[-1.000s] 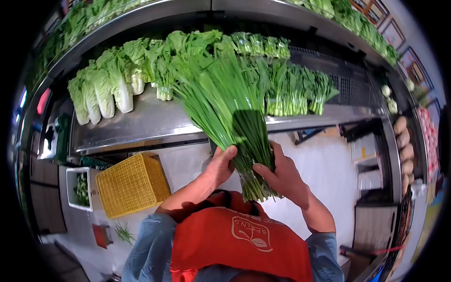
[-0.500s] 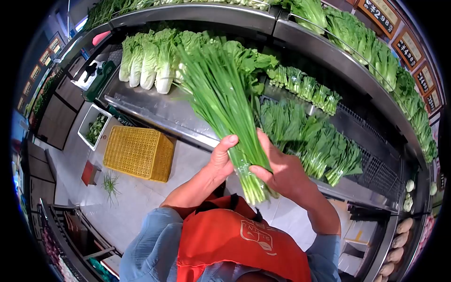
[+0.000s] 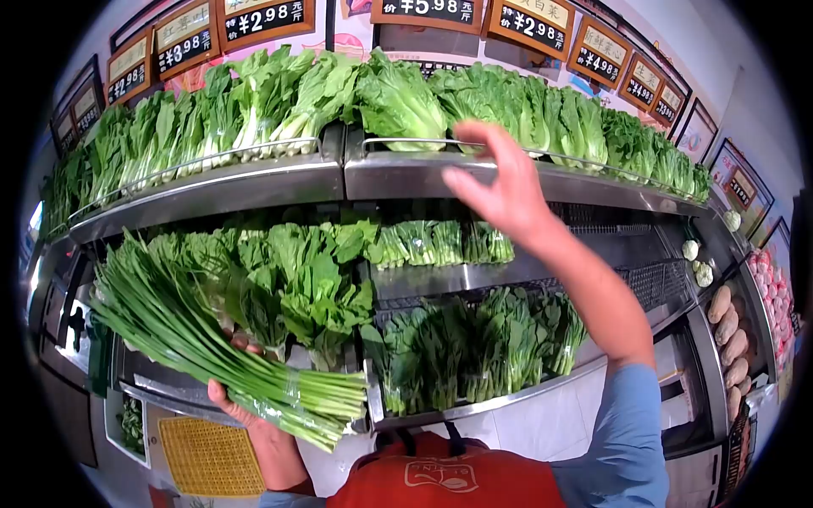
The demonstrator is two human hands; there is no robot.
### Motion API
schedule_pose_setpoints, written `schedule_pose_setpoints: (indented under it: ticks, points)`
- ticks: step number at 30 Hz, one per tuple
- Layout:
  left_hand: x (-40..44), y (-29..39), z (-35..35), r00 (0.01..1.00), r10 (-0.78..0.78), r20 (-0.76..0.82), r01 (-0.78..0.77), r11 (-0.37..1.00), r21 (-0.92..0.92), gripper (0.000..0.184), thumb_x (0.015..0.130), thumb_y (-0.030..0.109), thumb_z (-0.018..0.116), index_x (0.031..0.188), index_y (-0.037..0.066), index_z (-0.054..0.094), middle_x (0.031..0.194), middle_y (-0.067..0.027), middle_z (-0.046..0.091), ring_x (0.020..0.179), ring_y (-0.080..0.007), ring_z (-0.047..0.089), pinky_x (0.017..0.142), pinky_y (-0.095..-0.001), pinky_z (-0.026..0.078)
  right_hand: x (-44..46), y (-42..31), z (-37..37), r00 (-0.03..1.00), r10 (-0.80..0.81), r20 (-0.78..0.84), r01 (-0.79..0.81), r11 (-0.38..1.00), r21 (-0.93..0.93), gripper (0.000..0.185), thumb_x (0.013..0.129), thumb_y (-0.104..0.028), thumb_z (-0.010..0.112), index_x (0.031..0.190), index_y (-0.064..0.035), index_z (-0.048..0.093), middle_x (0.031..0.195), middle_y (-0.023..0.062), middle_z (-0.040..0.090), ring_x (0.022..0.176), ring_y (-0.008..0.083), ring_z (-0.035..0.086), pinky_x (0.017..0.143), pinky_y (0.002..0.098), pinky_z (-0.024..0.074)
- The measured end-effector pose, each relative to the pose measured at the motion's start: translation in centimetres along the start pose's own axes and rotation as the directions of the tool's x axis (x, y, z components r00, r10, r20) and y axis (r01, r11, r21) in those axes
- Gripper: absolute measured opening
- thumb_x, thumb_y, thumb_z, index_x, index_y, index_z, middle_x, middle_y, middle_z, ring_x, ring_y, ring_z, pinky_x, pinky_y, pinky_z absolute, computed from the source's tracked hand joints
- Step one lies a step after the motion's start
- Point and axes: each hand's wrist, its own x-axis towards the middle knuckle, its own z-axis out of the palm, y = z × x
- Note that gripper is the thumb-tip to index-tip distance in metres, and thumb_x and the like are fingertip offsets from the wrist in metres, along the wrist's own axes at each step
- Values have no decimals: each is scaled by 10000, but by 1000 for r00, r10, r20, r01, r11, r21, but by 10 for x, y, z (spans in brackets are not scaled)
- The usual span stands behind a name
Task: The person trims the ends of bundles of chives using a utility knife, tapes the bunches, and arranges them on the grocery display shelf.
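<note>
A long bunch of Chinese chives [image 3: 220, 339], bound with clear tape near its pale stem ends, lies slanted across my left hand [image 3: 241, 406]. The fingers wrap the bunch from beneath, partly hidden by it, and its leaf tips point up and left. My right hand [image 3: 500, 182] is raised in front of the upper shelf's steel edge [image 3: 406, 173], thumb and fingers apart, holding nothing. Behind it, close to the fingertips in view, stands green lettuce [image 3: 402, 106]; whether they touch cannot be told. Leafy greens [image 3: 318, 288] sit on the lower shelf beside the chives.
Dark green bundles [image 3: 474, 347] stand along the lower shelf front, with small taped bundles [image 3: 423, 244] behind. Upright greens [image 3: 186, 127] line the upper shelf under price signs [image 3: 529, 34]. A yellow crate [image 3: 212, 457] is on the floor at left; brownish gourds [image 3: 735, 347] lie at right.
The view has lifted toward the upper shelf. My right hand has let go of the chives and moved up; the bunch has swung left and tilted, now in my left hand alone.
</note>
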Motion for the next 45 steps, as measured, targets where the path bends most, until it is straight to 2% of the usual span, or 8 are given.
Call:
schedule_pose_setpoints:
  ticks: [2,5,14,22,26,33,40,45]
  points:
    - [5,-3,-5,999,18,31,-19,999,28,651,831,323,682,1363,38,439,1154,-130,544,1080,-279,587,877,-444,547,52,32,18,996,84,15,-84,996,22,660,762,-340,746,1272,10,516,1254,222,559,1180,348,556,1020,439,443]
    - [-2,-9,-3,1000,-27,-10,27,999,-20,649,839,270,671,1383,26,413,1152,-126,553,1040,-280,608,918,-434,565,102,81,54,980,-198,10,195,952,-237,732,734,-343,770,1325,-25,478,1319,216,492,1246,368,469,1048,460,419]
    - [-17,-10,-6,943,144,-300,-127,989,75,476,828,216,703,1241,9,586,1146,-175,666,1017,-285,663,900,-361,583,118,95,76,610,-773,177,790,609,-65,102,758,-122,678,828,-124,603,877,42,615,861,243,617,746,383,532]
    - [-11,-48,-1,935,77,-347,-37,992,118,473,832,231,700,1243,22,594,1142,-165,670,1028,-275,657,897,-354,573,142,112,102,496,-819,287,830,544,119,197,774,-185,704,969,-188,682,870,-11,644,875,221,605,788,387,492]
    - [-10,-60,-4,942,0,-337,11,999,33,506,820,277,700,1245,24,593,1141,-150,670,1001,-264,661,857,-384,581,155,115,92,370,-709,601,919,374,-125,178,805,-352,704,816,-175,689,921,-8,607,956,199,560,865,388,442]
    - [0,-56,-5,960,40,-279,-14,996,94,548,811,246,695,1279,11,534,1104,-149,639,900,-255,661,725,-386,622,162,114,58,678,-395,620,730,462,-503,206,821,-355,649,728,-188,727,787,-2,664,878,146,582,809,364,434]
    - [7,-54,-7,952,2,-306,-3,1000,-2,518,773,138,721,1241,-16,560,1056,-177,680,884,-283,710,711,-364,649,159,95,109,245,-855,456,969,227,-95,139,793,-194,622,727,-126,520,815,32,533,902,199,549,955,354,429]
    - [9,-52,-17,950,-29,-310,45,998,44,517,739,194,742,1185,-4,573,1002,-150,667,867,-267,692,716,-368,635,166,108,117,107,-708,698,962,252,108,174,788,-273,634,771,-108,581,807,16,584,936,214,552,963,373,422]
